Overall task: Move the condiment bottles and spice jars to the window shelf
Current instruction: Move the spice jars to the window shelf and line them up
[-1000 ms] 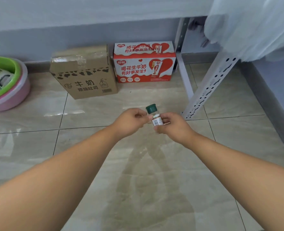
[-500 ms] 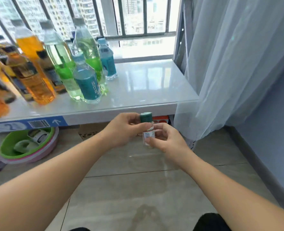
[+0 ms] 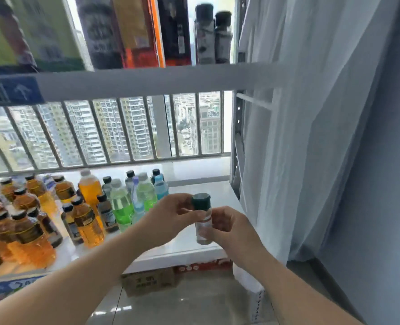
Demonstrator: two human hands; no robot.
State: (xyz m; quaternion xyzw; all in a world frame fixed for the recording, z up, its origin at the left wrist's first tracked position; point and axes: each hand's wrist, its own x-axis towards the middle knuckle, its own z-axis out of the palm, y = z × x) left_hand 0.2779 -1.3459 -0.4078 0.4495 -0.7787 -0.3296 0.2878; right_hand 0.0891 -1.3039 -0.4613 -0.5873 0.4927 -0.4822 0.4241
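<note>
Drink bottles [image 3: 90, 191] crowd the window shelf [image 3: 220, 188] at left. Your left grip [image 3: 171, 216] pinches the green cap [image 3: 201, 201], your right grip [image 3: 232, 228] clasps the spice jar [image 3: 202, 227], now raised from floor level to the shelf's bare end: set-down looks next.

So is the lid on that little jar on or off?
On. The green cap sits atop the jar, held by the left hand and right hand.

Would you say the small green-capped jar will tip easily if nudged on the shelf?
Probably: the spice jar is tall and narrow, so likely tippy. It looks mostly empty, so probably light. Its clear, smooth wall may be slippery.
</note>
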